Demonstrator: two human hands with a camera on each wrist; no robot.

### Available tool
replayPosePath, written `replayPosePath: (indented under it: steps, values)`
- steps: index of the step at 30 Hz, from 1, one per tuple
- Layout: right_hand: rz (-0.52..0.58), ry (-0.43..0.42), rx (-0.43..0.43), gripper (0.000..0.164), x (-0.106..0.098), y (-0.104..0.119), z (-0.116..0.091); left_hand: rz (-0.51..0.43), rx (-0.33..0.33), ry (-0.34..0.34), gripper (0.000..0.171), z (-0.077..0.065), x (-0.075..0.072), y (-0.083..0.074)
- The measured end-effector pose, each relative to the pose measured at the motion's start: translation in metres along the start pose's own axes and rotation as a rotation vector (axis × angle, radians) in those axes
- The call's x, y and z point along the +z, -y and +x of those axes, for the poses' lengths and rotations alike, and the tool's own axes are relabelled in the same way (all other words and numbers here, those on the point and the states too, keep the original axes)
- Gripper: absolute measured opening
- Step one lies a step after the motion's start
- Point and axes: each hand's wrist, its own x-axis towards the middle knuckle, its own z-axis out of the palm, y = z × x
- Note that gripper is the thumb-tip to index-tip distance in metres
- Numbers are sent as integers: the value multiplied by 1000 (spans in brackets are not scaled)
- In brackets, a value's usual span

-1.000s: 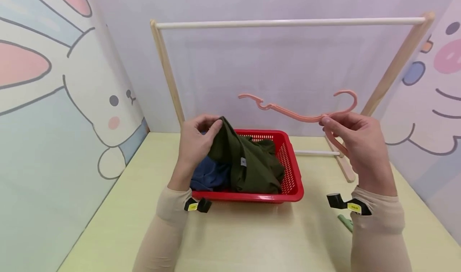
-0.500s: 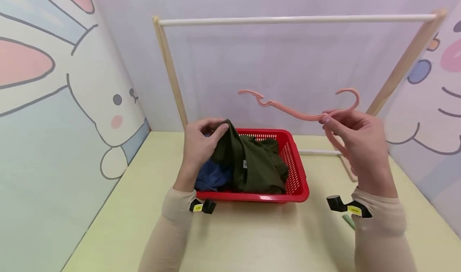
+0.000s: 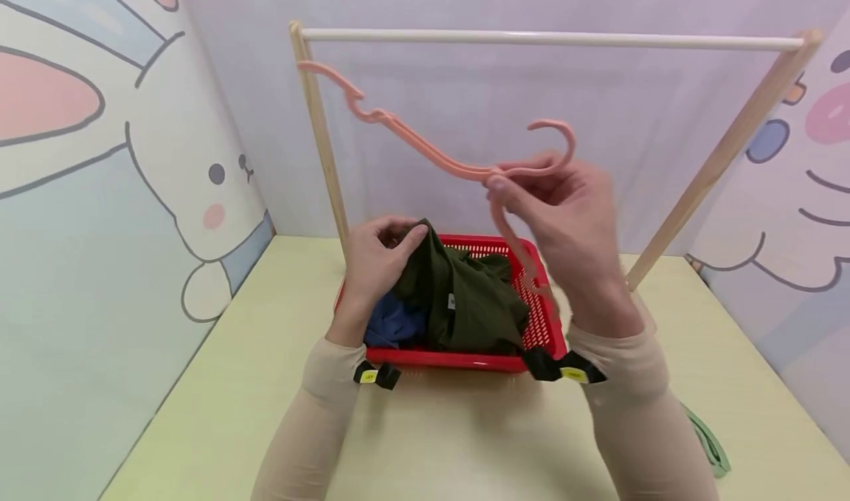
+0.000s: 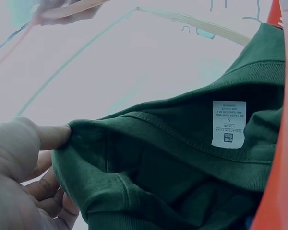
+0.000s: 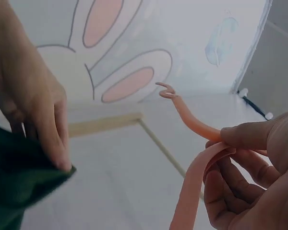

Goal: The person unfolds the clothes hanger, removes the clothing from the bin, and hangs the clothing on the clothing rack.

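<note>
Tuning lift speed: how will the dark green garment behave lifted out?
Probably floppy: the dark green garment droops in folds from the left hand. Likely light: a thumb-and-finger pinch holds its raised edge. It may unfurl when lifted, since much of it lies bunched in the red basket.

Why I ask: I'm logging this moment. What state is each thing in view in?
Green garment, one edge raised, mostly in the red basket
Left hand, pinching the green garment
Pink hanger, held up, bare
Right hand, pinching the pink hanger
Red basket, upright
Blue cloth, crumpled in the red basket
Clothes rack, standing
Green item, on the table, partly hidden
</note>
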Motion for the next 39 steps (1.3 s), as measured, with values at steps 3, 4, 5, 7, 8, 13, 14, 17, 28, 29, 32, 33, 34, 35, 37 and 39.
replayPosePath:
  steps: [3,4,5,7,8,13,14,17,28,29,32,33,34,35,37,39]
  values:
    - [73,10,-32,16,24,-2,0,4,9,0,17,1,3,1]
    - [100,7,-44,15,30,-3,0,4,10,0,16,2,4,1]
    - [130,5,-58,14,36,-4,0,3,8,1,17,2,4,1]
    - [178,-1,-78,12,47,-7,-1,5,2,4,17,2,6,1]
    - [196,1,-90,12,51,-8,-2,6,-1,5,18,2,7,0]
    - [190,31,-121,15,64,-17,-6,9,-15,-6,17,3,12,-2]
    - [170,39,-122,18,65,-19,-8,10,-17,-10,16,3,13,-3]
    - [114,58,-121,23,66,-26,-12,11,-18,-13,16,3,14,-4]
    - [-43,72,-122,24,48,-34,-24,23,-30,-56,20,9,8,-4]
    - [-49,77,-127,24,46,-34,-25,22,-33,-68,20,9,7,-4]
    - [-58,84,-128,21,42,-36,-27,19,-46,-104,20,10,2,-2]
    - [-56,85,-124,21,40,-36,-27,16,-50,-116,20,10,1,-2]
    - [-60,82,-116,21,39,-37,-28,12,-54,-128,19,11,-1,-1]
    - [-61,79,-109,21,37,-36,-28,8,-58,-140,19,11,-3,0]
    - [-53,74,-90,21,34,-35,-28,0,-66,-165,19,12,-7,0]
    - [-52,66,-73,20,30,-33,-28,-2,-79,-193,18,13,-11,1]
